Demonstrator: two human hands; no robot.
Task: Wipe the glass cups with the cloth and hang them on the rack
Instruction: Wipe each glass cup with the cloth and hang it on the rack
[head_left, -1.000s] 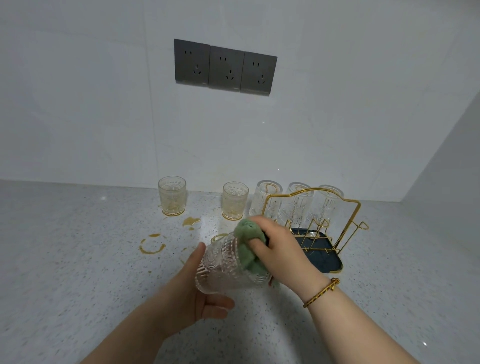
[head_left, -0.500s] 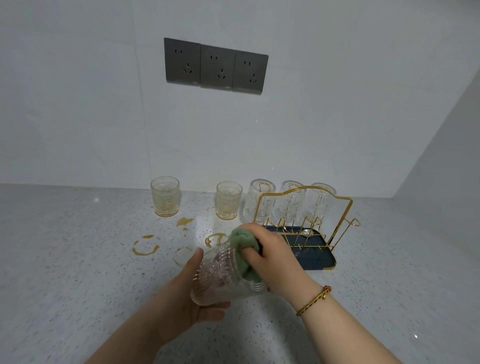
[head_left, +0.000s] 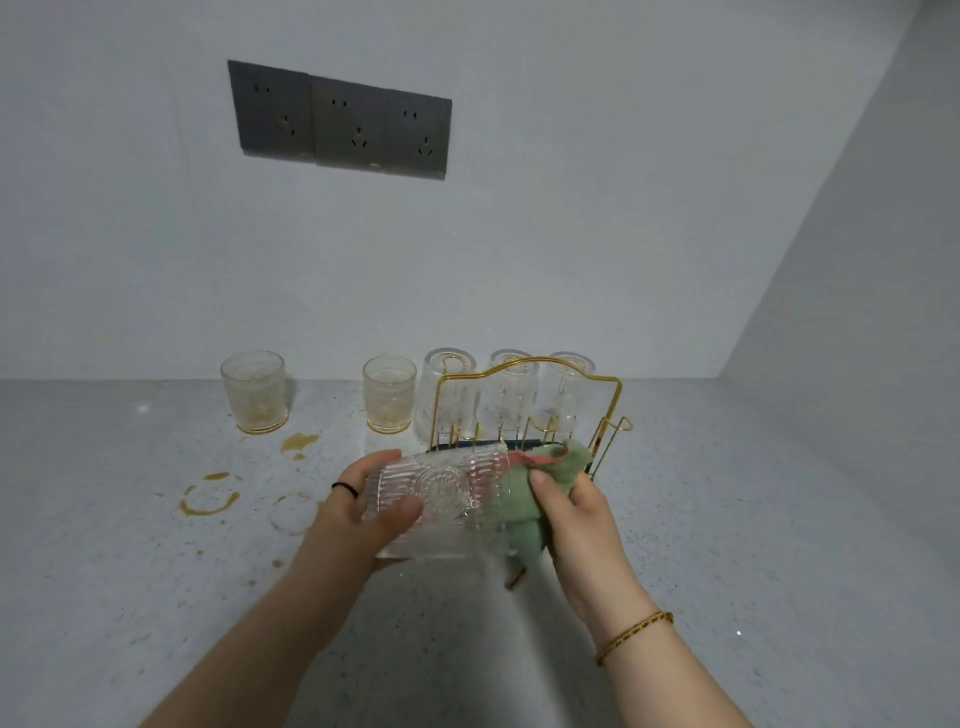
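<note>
A ribbed glass cup (head_left: 441, 499) lies sideways in the air in front of me. My left hand (head_left: 363, 519) grips its base end. My right hand (head_left: 576, 525) holds a green cloth (head_left: 524, 509) pushed into the cup's mouth. Behind them stands a gold wire rack (head_left: 608, 415) on a dark tray, with three clear cups (head_left: 506, 395) hanging upside down on its far row. Two stained cups stand upright on the counter, one (head_left: 253, 391) at the left and one (head_left: 389, 394) beside the rack.
Brown spill rings and blots (head_left: 208, 501) mark the speckled counter (head_left: 753, 519) left of my hands. A white wall with three dark sockets (head_left: 340, 122) rises behind, and a side wall closes the right.
The cup has turned from tilted to lying level, mouth to the right. My right hand and the cloth have shifted to the cup's right end. The view has moved closer.
</note>
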